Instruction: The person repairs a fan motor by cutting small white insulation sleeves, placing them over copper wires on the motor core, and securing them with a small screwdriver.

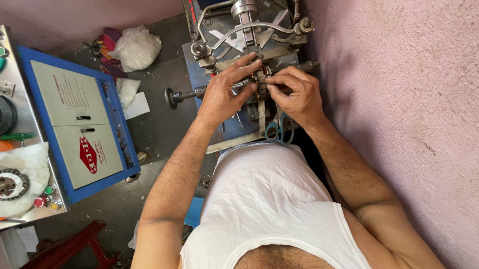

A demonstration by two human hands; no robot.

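Both hands work at one small dark toothed part held in a blue winding machine that stands against the pink wall; the left hand lies over the part's near-left side, fingers spread and resting on it, while the right hand has its grip pressed together, pinching something fine at the part's right edge, too small to tell; to do this well, I judge, the left hand should steady the part and the right should keep its pinch taut and close to the teeth; counted: two hands, one machine, one crank handle jutting from its left side, one pair of blue-handled scissors at its near edge, one blue-and-cream cabinet lying on the floor.
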